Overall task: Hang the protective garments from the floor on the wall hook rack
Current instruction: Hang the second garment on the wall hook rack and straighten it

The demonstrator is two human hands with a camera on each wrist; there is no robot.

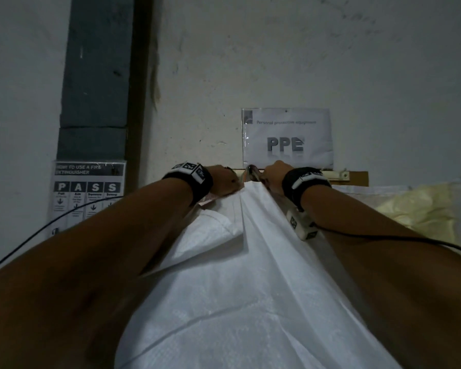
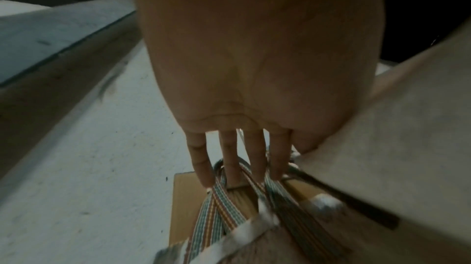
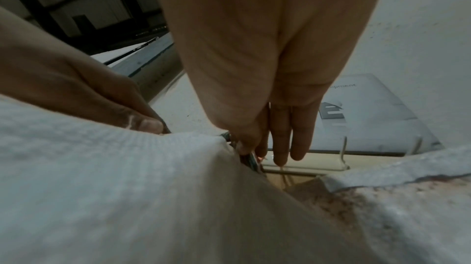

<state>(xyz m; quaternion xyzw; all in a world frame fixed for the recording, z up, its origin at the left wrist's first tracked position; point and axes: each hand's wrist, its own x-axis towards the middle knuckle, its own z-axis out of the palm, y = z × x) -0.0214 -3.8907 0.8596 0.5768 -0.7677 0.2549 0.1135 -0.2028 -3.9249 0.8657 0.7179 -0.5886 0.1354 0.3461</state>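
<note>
My two bare arms reach up to a pale wall. A white garment (image 1: pixel 250 275) drapes from the wall hook rack (image 1: pixel 338 174), just below a paper PPE sign (image 1: pixel 288 137), down toward me. My left hand (image 2: pixel 254 67) has its fingers (image 2: pixel 230 159) extended, tips threaded among the striped strap loops (image 2: pixel 216 208) at the garment's top, resting against them rather than clenched round them. My right hand (image 3: pixel 254 67) pinches the strap end between thumb and forefinger; its other fingers lie straight against the rack's cream rail.

To do this well, I judge I should keep the loops spread open with my left fingertips, guide them fully over the hook, then ease the weight on before letting go. The hook itself is hidden behind straps and fingers.

No containers are in view. To the right, a yellow garment (image 1: pixel 421 209) hangs beside the white one. Far left, a fire extinguisher poster (image 1: pixel 88 190) is taped to the wall.
</note>
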